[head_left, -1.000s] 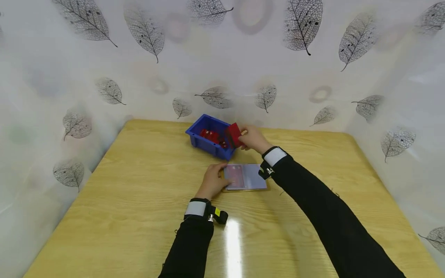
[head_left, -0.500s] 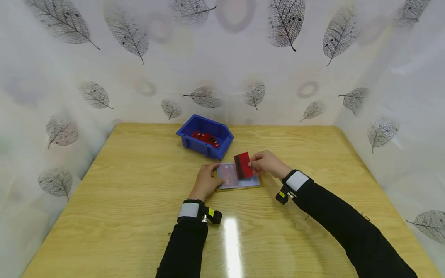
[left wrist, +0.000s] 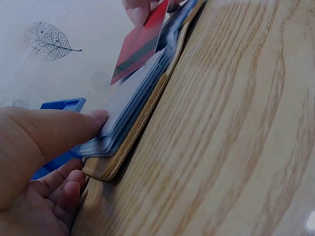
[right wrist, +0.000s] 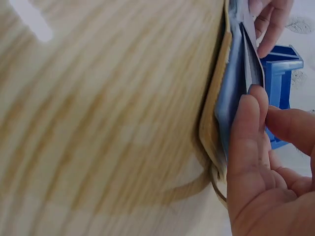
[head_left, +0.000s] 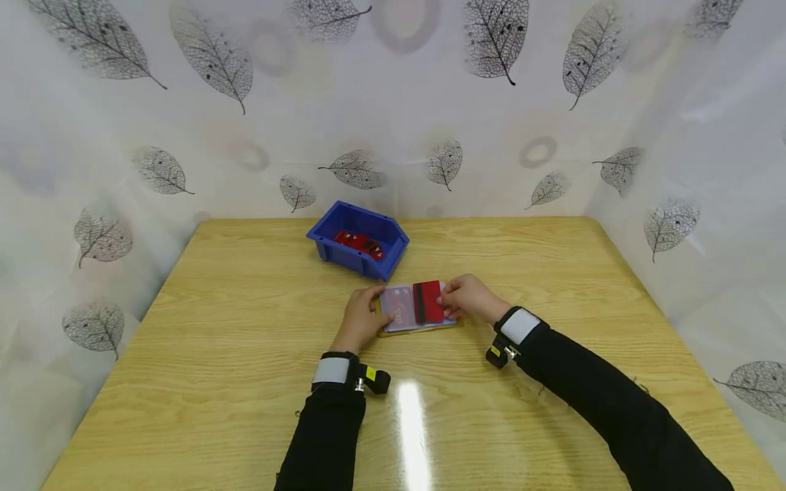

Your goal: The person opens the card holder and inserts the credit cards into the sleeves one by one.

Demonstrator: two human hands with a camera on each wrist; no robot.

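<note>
A card holder (left wrist: 129, 127) with a tan cover and several clear plastic sleeves lies opened flat on the table. My left hand (head_left: 359, 318) grips its left end, the thumb pressed on the sleeves and the fingers at the cover's far edge. A pale pink card shows through the left-hand sleeve (head_left: 397, 307). My right hand (head_left: 471, 299) pinches a red card (head_left: 428, 303) with a dark stripe by its right edge. In the head view that card overlaps the right-hand page; the right wrist view shows it tilted edge-on, close over the sleeves.
Behind the card holder stands a blue plastic bin (head_left: 344, 257) with several red cards (head_left: 359, 243) inside. The wooden table (head_left: 245, 382) ends at a leaf-patterned sheet (head_left: 393, 102) that hangs behind it and at both sides.
My right hand has carried the red card from the bin's right side down to the card holder's right-hand page, where it now lies lower and straighter. The left hand keeps its hold.
</note>
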